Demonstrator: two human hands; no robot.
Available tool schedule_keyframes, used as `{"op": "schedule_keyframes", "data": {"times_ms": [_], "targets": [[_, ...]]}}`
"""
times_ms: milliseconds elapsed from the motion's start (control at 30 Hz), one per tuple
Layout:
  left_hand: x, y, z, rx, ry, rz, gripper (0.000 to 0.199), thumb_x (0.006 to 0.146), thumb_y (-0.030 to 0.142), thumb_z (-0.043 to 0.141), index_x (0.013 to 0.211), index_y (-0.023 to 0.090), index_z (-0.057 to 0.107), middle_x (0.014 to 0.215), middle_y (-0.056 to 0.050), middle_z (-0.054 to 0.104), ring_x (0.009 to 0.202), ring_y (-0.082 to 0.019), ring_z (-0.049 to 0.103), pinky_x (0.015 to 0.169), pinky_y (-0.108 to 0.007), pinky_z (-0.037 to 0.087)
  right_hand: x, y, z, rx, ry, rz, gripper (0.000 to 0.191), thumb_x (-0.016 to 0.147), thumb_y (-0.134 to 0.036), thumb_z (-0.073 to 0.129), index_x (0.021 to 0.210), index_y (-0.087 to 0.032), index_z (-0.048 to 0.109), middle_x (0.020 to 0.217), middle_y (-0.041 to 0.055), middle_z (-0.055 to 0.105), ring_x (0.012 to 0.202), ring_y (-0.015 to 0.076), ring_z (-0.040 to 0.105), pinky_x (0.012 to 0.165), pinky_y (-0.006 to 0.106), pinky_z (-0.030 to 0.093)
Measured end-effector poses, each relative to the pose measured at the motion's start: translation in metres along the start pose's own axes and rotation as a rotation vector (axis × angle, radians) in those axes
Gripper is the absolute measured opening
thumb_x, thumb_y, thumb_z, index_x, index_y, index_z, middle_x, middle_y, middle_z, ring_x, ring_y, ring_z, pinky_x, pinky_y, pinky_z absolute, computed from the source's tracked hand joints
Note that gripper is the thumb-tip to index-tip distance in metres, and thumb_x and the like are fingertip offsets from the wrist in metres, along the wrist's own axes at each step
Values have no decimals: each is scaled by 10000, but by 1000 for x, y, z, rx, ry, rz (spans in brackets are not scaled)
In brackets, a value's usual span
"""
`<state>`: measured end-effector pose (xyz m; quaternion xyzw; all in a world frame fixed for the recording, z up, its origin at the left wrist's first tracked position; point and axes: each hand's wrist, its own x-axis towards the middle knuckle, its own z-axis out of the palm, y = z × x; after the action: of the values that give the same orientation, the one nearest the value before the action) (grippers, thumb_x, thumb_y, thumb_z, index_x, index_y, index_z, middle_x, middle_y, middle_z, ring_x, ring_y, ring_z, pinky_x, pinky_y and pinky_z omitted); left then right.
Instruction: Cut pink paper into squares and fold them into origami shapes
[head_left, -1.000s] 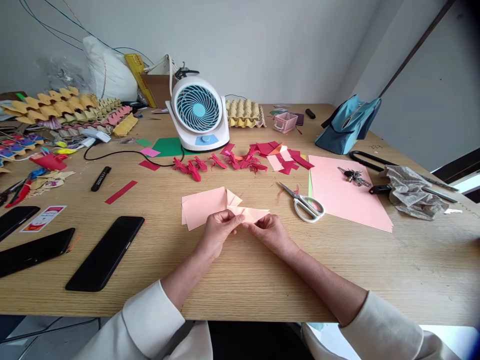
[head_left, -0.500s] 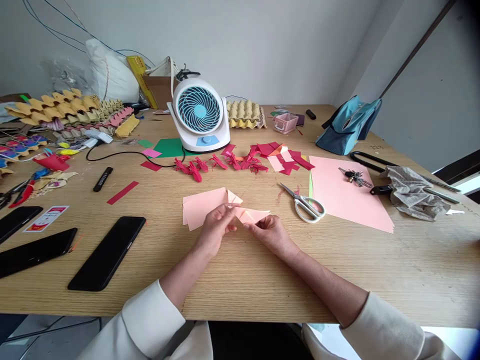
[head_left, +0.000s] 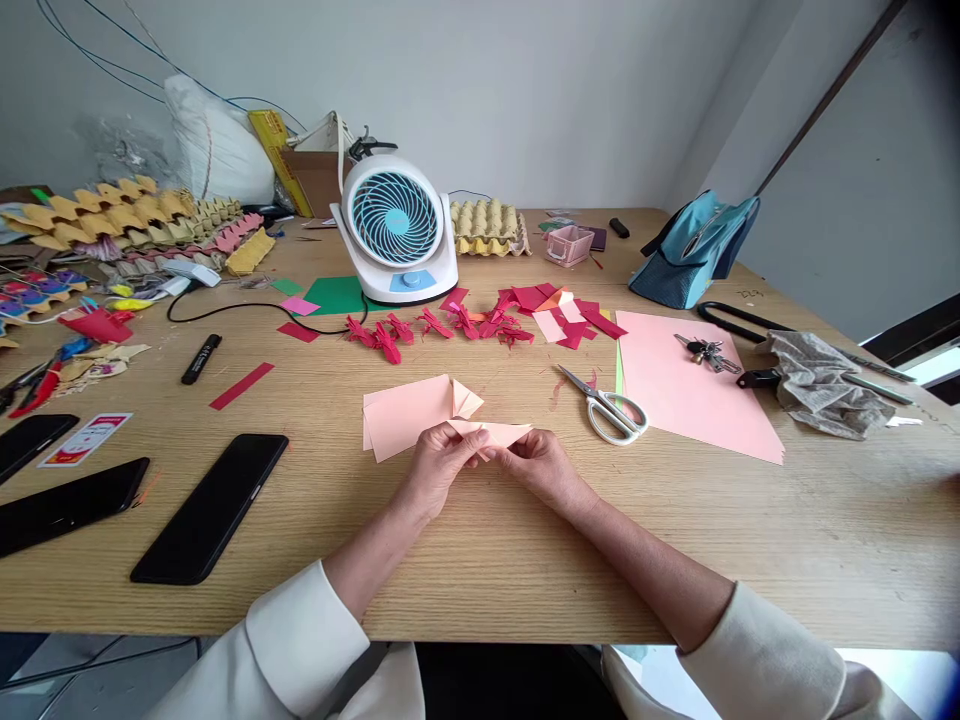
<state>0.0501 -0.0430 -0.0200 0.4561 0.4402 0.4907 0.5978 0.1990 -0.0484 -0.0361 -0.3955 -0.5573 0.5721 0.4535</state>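
A small folded piece of pink paper (head_left: 504,433) is held up between both hands, low over the table's middle. My left hand (head_left: 444,465) pinches its left end, and my right hand (head_left: 541,468) grips the right side. The two thumbs are close together at its lower edge. Just beyond my left hand lie pink paper rectangles (head_left: 405,412), with another folded pink piece (head_left: 466,400) at their right end. White-handled scissors (head_left: 613,412) rest to the right, blades partly apart.
A white fan (head_left: 397,225) stands behind a row of red folded paper pieces (head_left: 386,340). Phones, including one black phone (head_left: 214,508), lie left. Large pink sheets (head_left: 694,390) with keys and a blue bag (head_left: 694,250) are right.
The folded paper has turned and now lies flatter between the fingers. My left hand has moved slightly right and down, closer to my right hand. The view has shifted slightly.
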Motion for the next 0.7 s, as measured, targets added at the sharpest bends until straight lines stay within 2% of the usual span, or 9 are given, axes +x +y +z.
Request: {"op": "schedule_keyframes", "data": {"times_ms": [200,367,600,700], "targets": [[0,-1,-2,-4,14,-18,279,674,382,782,689,129,665,649,-17,639,608,-92,533,569,-212,407,-1,-1,-1,-49,3,-5,321,732,-455,717,663,-151,638,538,-45,453,504,75,316,493,239,236],[-1,1,-1,-138,-28,-133,297,638,376,806,670,135,635,650,-3,617,612,-86,526,569,-204,409,-2,-3,-1,-44,-45,-28,332,757,-489,694,706,-161,692,594,3,574,568,124,458,530,251,343],[-2,2,2,-48,-7,-24,355,685,434,768,631,137,583,610,18,555,563,-68,467,518,-188,367,-3,-7,0,-49,-26,-28,315,739,-473,719,736,-159,727,617,23,632,627,156,543,566,259,411],[-1,3,1,-66,5,-43,390,692,478,753,620,138,577,576,25,528,540,-66,443,512,-191,370,-2,-7,1,-24,-38,-26,318,739,-470,709,738,-152,727,634,19,634,603,138,522,555,252,391]]}}
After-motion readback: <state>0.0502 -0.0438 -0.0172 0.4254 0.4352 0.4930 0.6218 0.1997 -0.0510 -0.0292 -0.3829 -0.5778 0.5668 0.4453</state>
